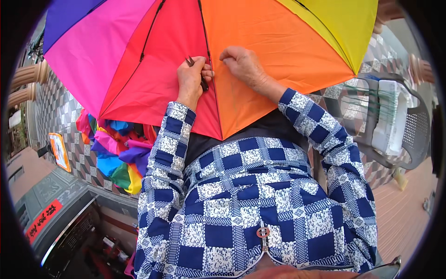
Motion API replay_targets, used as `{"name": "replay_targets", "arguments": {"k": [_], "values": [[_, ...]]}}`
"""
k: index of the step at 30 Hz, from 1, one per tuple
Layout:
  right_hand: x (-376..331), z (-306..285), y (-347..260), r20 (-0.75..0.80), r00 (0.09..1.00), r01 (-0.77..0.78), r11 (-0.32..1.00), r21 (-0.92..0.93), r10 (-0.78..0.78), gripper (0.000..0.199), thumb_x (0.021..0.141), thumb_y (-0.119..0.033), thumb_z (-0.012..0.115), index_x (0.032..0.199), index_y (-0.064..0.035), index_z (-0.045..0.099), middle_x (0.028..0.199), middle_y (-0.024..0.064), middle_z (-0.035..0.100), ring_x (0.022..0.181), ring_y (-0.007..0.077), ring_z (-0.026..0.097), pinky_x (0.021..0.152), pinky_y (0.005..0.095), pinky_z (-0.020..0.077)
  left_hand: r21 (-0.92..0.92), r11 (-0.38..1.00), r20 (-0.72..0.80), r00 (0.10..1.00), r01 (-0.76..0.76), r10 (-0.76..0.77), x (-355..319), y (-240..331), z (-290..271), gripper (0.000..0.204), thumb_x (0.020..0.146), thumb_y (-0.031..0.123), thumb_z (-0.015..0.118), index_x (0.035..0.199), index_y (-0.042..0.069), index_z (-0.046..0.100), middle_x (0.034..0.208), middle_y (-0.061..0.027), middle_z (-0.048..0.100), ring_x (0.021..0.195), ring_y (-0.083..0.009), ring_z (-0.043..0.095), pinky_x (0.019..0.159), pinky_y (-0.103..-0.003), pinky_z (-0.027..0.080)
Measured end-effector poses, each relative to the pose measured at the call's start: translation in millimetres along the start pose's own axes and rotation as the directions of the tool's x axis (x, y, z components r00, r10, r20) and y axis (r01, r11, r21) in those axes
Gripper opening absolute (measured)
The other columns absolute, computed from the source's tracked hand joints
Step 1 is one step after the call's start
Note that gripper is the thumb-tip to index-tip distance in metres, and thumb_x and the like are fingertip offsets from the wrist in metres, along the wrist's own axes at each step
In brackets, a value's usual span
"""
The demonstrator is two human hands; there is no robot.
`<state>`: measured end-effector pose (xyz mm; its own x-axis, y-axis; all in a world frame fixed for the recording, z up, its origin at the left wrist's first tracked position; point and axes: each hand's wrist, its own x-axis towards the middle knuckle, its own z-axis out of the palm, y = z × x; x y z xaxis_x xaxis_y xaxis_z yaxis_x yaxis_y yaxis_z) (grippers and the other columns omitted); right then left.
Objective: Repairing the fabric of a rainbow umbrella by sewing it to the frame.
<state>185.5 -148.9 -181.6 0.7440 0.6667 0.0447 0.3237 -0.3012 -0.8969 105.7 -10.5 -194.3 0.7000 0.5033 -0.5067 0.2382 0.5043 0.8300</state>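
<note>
A multicoloured umbrella canopy (pixel 260 60) is spread across my lap, with panels of purple, pink, red, orange and yellow. Dark ribs run along its seams. My left hand (pixel 189 81) is closed around dark thread snips (pixel 204 84), whose pointed tips stick out above the fingers. It rests over the red panel, close beside the rib (pixel 208 53) between red and orange. Just right of that rib, my right hand (pixel 244 67) is over the orange panel with its thumb and fingers pinched together. Whatever lies in that pinch is too small to make out.
Colourful folded fabric (pixel 123 151) is heaped on the tiled floor at left. A grey plastic chair (pixel 416 135) at right bears a white block (pixel 389 116) with green strands across it. An orange-edged board (pixel 59 151) stands far left. Another person's hand (pixel 385 11) is near the yellow panel.
</note>
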Motion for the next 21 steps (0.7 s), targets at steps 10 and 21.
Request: {"name": "replay_targets", "arguments": {"k": [10,21], "values": [[22,17,1,-0.076,0.997,-0.004,0.894,-0.447,-0.034,0.013,0.080,-0.015,0.054,0.082,-0.0074,0.064,0.082,0.0131,0.061,0.079,0.0319,0.060,0.069,0.0404,0.0479,-0.091,0.995,-0.106,0.994,-0.029,0.019,0,-1,-3,0.012,0.086,0.008,0.052,0.091,-0.002,0.049,0.065,-0.0093,0.053,0.045,-0.0182,0.055,0.037,-0.026,0.042],[23,17,-3,0.053,0.999,0.036,0.857,-0.514,-0.010,0.015,0.079,-0.017,0.051,0.080,-0.0087,0.064,0.082,0.0124,0.061,0.079,0.0318,0.060,0.069,0.0424,0.0478,-0.079,0.996,-0.119,0.993,-0.034,0.024,-1,-1,-5,0.011,0.086,0.008,0.052,0.091,-0.002,0.049,0.065,-0.0093,0.053,0.044,-0.0184,0.056,0.037,-0.025,0.042]]}}
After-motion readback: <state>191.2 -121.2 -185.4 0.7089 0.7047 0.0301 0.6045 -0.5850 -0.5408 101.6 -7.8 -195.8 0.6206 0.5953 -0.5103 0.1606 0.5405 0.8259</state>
